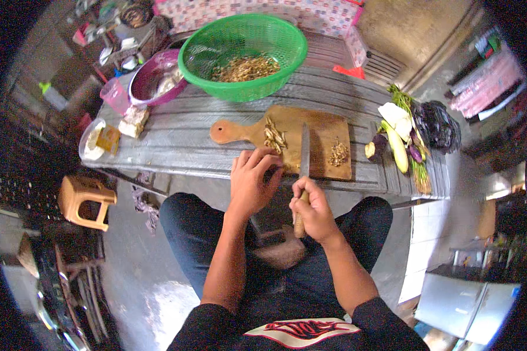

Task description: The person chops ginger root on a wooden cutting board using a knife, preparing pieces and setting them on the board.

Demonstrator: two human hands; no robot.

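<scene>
A wooden cutting board (323, 124) lies near the table's front edge, its handle pointing left. My right hand (314, 212) is wrapped round the wooden handle of a kitchen knife (305, 153), whose blade lies over the board and points away from me. Fingers bent and slightly apart, my left hand (253, 181) rests at the board's near edge, left of the blade; I see nothing held in it. Just beyond those fingers sits a small heap of brown strips (274, 137), their kind unclear. Finely chopped brown bits (338, 154) form a pile right of the knife.
Behind the board stands a green plastic basket (243, 88) with brown chopped bits inside. A purple basin (136, 88), a pink cup (115, 97) and a clear container (90, 143) are at left. Vegetables (398, 149) and a black plastic bag (438, 126) lie at right.
</scene>
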